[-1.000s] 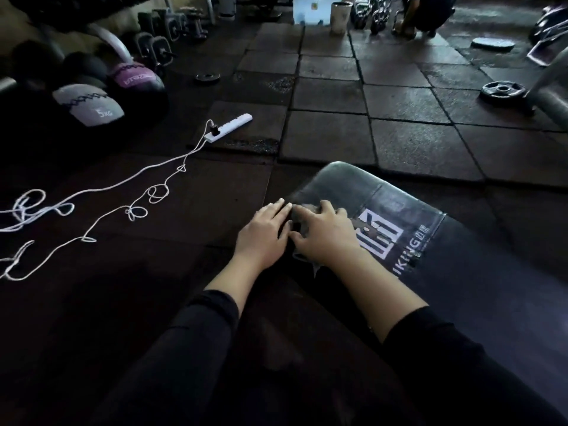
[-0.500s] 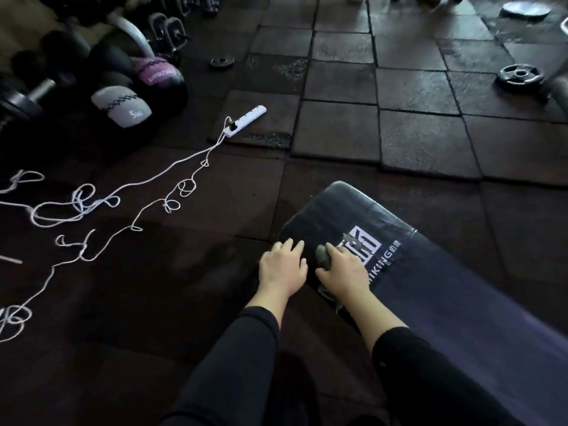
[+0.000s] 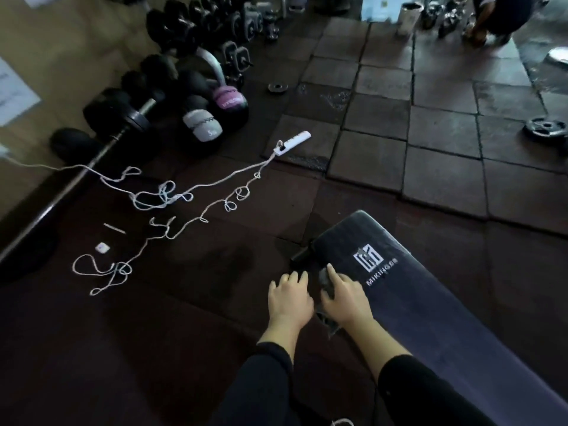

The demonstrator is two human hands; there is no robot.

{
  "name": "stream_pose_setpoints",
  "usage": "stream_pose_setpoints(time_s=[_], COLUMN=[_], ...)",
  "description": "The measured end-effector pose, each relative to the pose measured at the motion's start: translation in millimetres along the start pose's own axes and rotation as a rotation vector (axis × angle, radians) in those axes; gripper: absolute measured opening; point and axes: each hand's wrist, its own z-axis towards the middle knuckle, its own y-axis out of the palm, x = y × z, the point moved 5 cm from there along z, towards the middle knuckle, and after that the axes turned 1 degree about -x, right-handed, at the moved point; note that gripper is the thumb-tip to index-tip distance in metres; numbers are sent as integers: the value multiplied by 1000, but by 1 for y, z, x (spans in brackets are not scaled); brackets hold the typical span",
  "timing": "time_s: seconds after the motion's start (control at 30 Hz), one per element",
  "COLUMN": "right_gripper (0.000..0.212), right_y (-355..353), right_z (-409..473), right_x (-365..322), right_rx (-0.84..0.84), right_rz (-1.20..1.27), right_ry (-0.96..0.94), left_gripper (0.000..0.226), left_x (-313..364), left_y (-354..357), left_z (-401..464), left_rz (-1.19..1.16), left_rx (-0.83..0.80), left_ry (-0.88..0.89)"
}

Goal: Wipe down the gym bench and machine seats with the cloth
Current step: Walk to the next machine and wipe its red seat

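A dark padded gym bench [image 3: 436, 302] with a white logo runs from the centre to the lower right. A crumpled dark grey cloth [image 3: 325, 279] lies on its left edge, just left of the logo. My right hand [image 3: 345, 298] lies on top of the cloth and presses it onto the padding, fingers spread forward. My left hand [image 3: 289, 299] lies beside it at the bench's left side, fingers fairly straight, touching the cloth's edge. A fold of cloth hangs over the bench side below my hands.
A white power strip [image 3: 293, 142] and its tangled cord [image 3: 172, 198] trail over the floor to the left. Medicine balls [image 3: 203, 124], dumbbells and a barbell line the left wall. Weight plates [image 3: 545, 129] lie at right. A person [image 3: 498, 16] crouches at the far back.
Both hands and the cloth have slid back along the bench's left edge, away from its far end and off the logo. The view has lifted and widened.
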Motion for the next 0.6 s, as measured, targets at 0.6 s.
stream_pose_setpoints(time_s=[0.6], right_gripper=[66], right_y=[34], right_z=[64], right_x=[-214], right_rx=[0], right_rz=[0], right_ry=[-27], left_gripper=[58], left_x=[-203], left_y=[-91], left_z=[47], left_rz=[89], left_rx=[-74], left_ry=[-27])
